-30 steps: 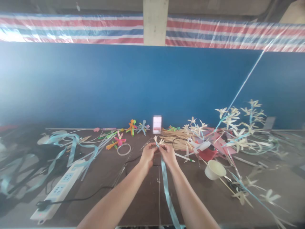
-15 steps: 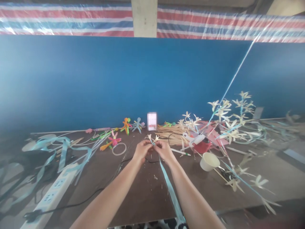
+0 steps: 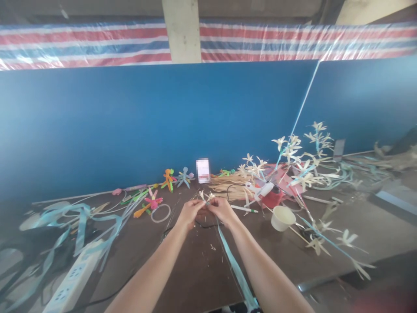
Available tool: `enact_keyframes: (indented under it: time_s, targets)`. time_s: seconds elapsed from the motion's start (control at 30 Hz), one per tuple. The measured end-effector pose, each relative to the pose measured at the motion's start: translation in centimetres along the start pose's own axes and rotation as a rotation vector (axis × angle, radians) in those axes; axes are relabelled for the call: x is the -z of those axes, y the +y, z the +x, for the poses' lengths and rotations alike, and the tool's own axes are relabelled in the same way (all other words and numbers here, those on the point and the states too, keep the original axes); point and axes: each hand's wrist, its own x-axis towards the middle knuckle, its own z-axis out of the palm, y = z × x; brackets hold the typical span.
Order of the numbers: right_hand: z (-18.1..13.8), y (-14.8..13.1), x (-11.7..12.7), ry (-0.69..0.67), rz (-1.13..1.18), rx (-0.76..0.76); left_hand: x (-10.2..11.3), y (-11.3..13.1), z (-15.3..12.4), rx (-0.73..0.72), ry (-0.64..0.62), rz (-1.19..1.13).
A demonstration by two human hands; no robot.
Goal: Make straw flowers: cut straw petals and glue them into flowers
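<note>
Pinching a small cream flower sprig [image 3: 206, 196] to the left of the cup [image 3: 282, 218], with a closed fingertip grip in both left hand [image 3: 190, 212] and right hand [image 3: 223, 210]; with a pale blue ribbon [image 3: 233, 263] running from beneath the right hand toward the near edge of the surface [image 3: 192, 278], likewise left of the cup

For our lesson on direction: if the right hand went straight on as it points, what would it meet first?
Probably the left hand, whose fingertips face the right hand closely; depth there is unclear.
</note>
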Motion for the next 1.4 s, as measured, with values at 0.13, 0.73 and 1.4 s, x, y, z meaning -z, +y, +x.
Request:
enact_keyframes:
  time_s: [0.13, 0.73, 1.4]
  targets:
    - [-0.2, -0.1, 0.1, -0.031, 0.041, -0.019, 0.0, 0.1, -0.1, -0.01, -0.017, 0.046]
    - [-0.3, -0.1, -0.4, 0.035, 0.03, -0.076, 0.2, 0.1, -0.3, -0.1, 0.04, 0.125]
    - [-0.1, 1.0, -1.0, 0.11, -0.071, 0.046, -0.3, -1.4, 0.3, -0.112, 0.137, 0.076]
